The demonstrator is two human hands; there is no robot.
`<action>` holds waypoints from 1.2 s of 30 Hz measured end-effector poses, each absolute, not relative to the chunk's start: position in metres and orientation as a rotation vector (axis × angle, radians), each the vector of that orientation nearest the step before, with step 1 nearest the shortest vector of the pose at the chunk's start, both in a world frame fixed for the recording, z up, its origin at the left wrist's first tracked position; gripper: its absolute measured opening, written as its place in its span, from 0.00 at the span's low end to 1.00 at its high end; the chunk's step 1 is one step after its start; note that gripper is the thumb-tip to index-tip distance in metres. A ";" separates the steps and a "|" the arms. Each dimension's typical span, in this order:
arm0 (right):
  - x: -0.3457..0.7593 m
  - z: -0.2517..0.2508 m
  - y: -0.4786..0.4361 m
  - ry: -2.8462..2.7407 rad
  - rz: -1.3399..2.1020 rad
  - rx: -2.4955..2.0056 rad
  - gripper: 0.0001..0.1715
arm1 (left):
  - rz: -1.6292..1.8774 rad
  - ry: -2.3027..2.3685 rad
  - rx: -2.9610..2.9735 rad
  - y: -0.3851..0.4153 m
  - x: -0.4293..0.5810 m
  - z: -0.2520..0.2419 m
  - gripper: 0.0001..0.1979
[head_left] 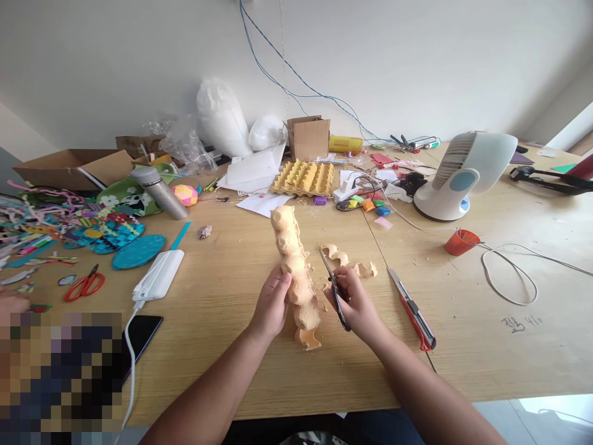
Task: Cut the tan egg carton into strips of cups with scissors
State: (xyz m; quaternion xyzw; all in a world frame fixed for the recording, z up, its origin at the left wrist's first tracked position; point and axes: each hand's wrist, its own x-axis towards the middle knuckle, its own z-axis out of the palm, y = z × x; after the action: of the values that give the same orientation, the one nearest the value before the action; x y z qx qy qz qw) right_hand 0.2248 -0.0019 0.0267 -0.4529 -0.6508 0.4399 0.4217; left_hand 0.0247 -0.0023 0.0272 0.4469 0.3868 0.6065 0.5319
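A long strip of egg carton (pixel 302 281), tan and bumpy, is tilted slightly over the table in front of me. My left hand (pixel 273 301) grips it along its left side, thumb on top. In my right hand (pixel 356 303) is a pair of black-handled scissors (pixel 330 269), its blades pointing up and to the left, just right of the strip and apart from it. Curled offcuts of the same carton (pixel 365 269) lie beyond my right hand, with small crumbs scattered about. To the right rests a red utility knife (pixel 414 315).
A yellow egg tray (pixel 303 178) sits at the back, before a cardboard box (pixel 309 139). On the right stand a white fan (pixel 458 179) and a red cup (pixel 461 241). Leftward are red scissors (pixel 84 285), a power bank (pixel 159 275), a steel bottle (pixel 162 194) and another person's hand (pixel 13 303).
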 end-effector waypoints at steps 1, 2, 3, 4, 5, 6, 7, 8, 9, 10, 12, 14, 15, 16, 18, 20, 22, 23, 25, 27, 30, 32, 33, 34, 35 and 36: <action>0.226 0.026 0.000 -1.647 1.058 -1.165 0.21 | 1.443 0.901 1.040 -0.002 0.026 0.027 0.26; 0.227 0.026 0.001 -1.669 1.029 -1.184 0.21 | 1.438 0.886 1.027 -0.003 0.027 0.027 0.26; 0.228 0.026 0.001 -1.693 1.019 -1.190 0.20 | 1.433 0.875 1.023 -0.003 0.027 0.027 0.25; 0.228 0.028 0.001 -1.713 1.027 -1.183 0.19 | 1.431 0.870 1.025 -0.003 0.027 0.027 0.25; 0.229 0.029 0.001 -1.726 1.054 -1.165 0.18 | 1.428 0.872 1.033 -0.003 0.026 0.026 0.25; 0.228 0.031 0.000 -1.732 1.092 -1.142 0.17 | 1.426 0.882 1.046 -0.004 0.026 0.025 0.25; 0.227 0.033 -0.002 -1.730 1.134 -1.116 0.17 | 1.424 0.899 1.064 -0.004 0.024 0.023 0.25; 0.226 0.034 -0.003 -1.723 1.172 -1.093 0.18 | 1.414 0.918 1.089 -0.003 0.023 0.022 0.25; 0.225 0.034 -0.005 -1.710 1.202 -1.073 0.18 | 1.411 0.937 1.114 -0.003 0.022 0.019 0.25; 0.223 0.035 -0.006 -1.696 1.226 -1.059 0.19 | 1.404 0.954 1.140 -0.003 0.021 0.017 0.25; 0.221 0.034 -0.008 -1.670 1.249 -1.042 0.20 | 1.397 0.983 1.186 -0.003 0.020 0.012 0.24; 0.220 0.031 -0.008 -1.647 1.269 -1.043 0.21 | 1.390 1.004 1.221 -0.003 0.020 0.008 0.23; 0.220 0.030 -0.008 -1.640 1.276 -1.049 0.21 | 1.389 1.011 1.233 -0.003 0.020 0.007 0.23; 0.220 0.029 -0.007 -1.636 1.279 -1.056 0.22 | 1.387 1.015 1.241 -0.003 0.020 0.007 0.23; 0.221 0.026 -0.006 -1.641 1.267 -1.070 0.21 | 1.393 1.012 1.253 -0.004 0.021 0.007 0.23; 0.222 0.024 -0.005 -1.658 1.245 -1.087 0.20 | 1.409 1.000 1.270 -0.004 0.022 0.010 0.23; 0.223 0.022 -0.005 -1.676 1.227 -1.106 0.19 | 1.417 0.992 1.288 -0.004 0.022 0.013 0.23; 0.224 0.021 -0.005 -1.684 1.220 -1.117 0.18 | 1.417 0.994 1.295 -0.004 0.023 0.014 0.23; 0.225 0.019 -0.004 -1.698 1.203 -1.139 0.18 | 1.409 1.000 1.296 -0.004 0.023 0.015 0.23; 0.225 0.017 -0.003 -1.708 1.181 -1.161 0.19 | 1.407 1.007 1.289 -0.004 0.024 0.015 0.24; 0.226 0.018 -0.003 -1.719 1.143 -1.197 0.20 | 1.411 1.011 1.278 -0.004 0.024 0.013 0.24; 0.227 0.019 -0.002 -1.728 1.122 -1.218 0.20 | 1.417 1.003 1.268 -0.003 0.024 0.012 0.24; 0.227 0.020 -0.002 -1.736 1.113 -1.227 0.20 | 1.418 0.995 1.260 -0.003 0.024 0.011 0.24; 0.227 0.021 -0.001 -1.743 1.103 -1.237 0.20 | 1.417 0.988 1.250 -0.003 0.023 0.011 0.24; 0.228 0.022 -0.001 -1.747 1.094 -1.251 0.20 | 1.413 0.984 1.236 -0.003 0.023 0.011 0.24; 0.228 0.022 0.000 -1.747 1.083 -1.268 0.20 | 1.409 0.983 1.219 -0.003 0.023 0.012 0.24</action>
State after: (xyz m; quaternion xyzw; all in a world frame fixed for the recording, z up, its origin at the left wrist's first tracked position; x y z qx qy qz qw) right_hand 0.2279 0.0000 0.0222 -0.4909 -0.6763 0.4191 0.3551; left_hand 0.0234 -0.0030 0.0115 0.5030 0.4055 0.5812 0.4948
